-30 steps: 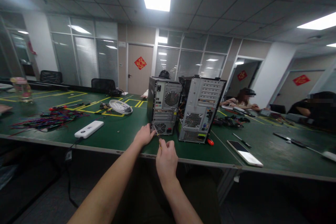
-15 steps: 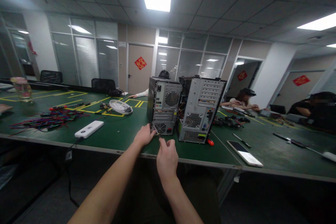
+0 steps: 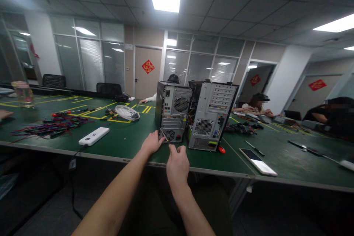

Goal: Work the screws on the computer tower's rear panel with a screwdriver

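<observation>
Two computer tower cases stand on the green table (image 3: 127, 143), rear panels toward me: a dark one (image 3: 172, 111) on the left and a silver one (image 3: 210, 115) on the right. My left hand (image 3: 151, 143) rests against the bottom left corner of the dark case, fingers curled toward it. My right hand (image 3: 177, 165) is closed in a pinch on the handle of a thin screwdriver (image 3: 165, 137), whose tip points at the lower rear of the dark case.
A white power bank (image 3: 94, 136) with a cable, a pile of coloured wires (image 3: 49, 124) and a white fan grille (image 3: 127, 112) lie to the left. A phone (image 3: 257, 161), a pen and a red-handled tool (image 3: 221, 149) lie to the right. Other people sit at the far side.
My right hand has shifted slightly to the right and its fingers have turned on the screwdriver. My left hand and both cases stay where they were.
</observation>
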### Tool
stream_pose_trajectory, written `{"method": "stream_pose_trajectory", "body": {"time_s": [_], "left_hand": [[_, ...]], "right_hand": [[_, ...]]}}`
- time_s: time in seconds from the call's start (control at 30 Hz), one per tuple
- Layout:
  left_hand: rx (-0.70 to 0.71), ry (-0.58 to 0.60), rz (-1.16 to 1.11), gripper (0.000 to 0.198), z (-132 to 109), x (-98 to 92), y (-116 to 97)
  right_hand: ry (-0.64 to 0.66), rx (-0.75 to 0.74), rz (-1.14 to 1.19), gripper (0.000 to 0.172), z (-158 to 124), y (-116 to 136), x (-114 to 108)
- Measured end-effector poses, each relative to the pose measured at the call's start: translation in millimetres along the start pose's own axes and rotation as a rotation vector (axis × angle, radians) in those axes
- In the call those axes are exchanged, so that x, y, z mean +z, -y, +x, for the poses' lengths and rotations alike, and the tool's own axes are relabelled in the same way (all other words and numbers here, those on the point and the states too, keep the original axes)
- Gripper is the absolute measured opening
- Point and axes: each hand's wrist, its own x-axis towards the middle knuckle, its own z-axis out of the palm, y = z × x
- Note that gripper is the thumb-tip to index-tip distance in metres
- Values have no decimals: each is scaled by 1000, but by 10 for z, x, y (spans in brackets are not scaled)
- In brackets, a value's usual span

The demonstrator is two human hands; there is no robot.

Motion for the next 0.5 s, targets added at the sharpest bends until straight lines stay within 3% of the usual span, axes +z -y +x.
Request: {"method": "stream_pose_trajectory", "body": {"time_s": [0.5], "left_hand": [[22, -20, 3, 52, 21, 43, 28]], "right_hand": [[-10, -94, -62, 36, 69, 31, -94]]}}
